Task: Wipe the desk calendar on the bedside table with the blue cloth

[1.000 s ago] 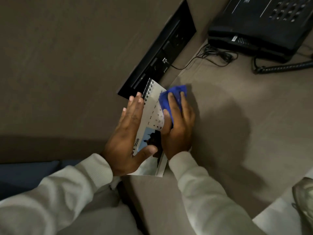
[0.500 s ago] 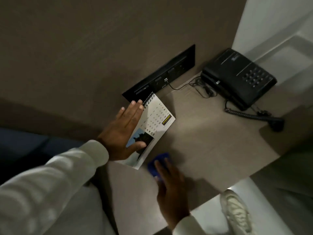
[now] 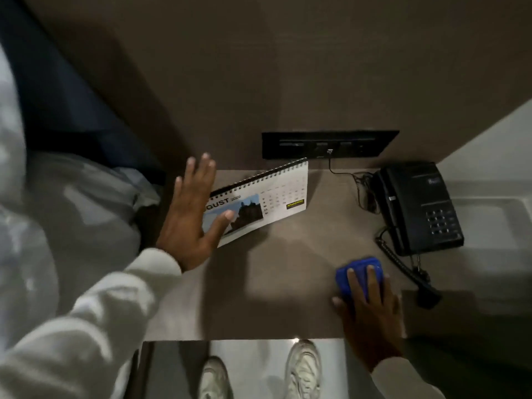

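Note:
The white spiral-bound desk calendar (image 3: 276,197) stands on the brown bedside table (image 3: 273,283), near its back left corner. My left hand (image 3: 193,217) is spread flat against the calendar's left end, thumb resting on its picture. The folded blue cloth (image 3: 358,273) lies on the table toward the front right, well away from the calendar. My right hand (image 3: 368,309) presses down on the cloth with flat fingers.
A black telephone (image 3: 417,208) with a coiled cord sits at the table's right side. A black socket panel (image 3: 328,144) is set in the wall behind, with a cable plugged in. White bedding (image 3: 72,211) lies to the left. My shoes (image 3: 302,367) show below the table's front edge.
My right hand has slid the blue cloth off the calendar and across the table to the front right. My left hand stays on the calendar's left end.

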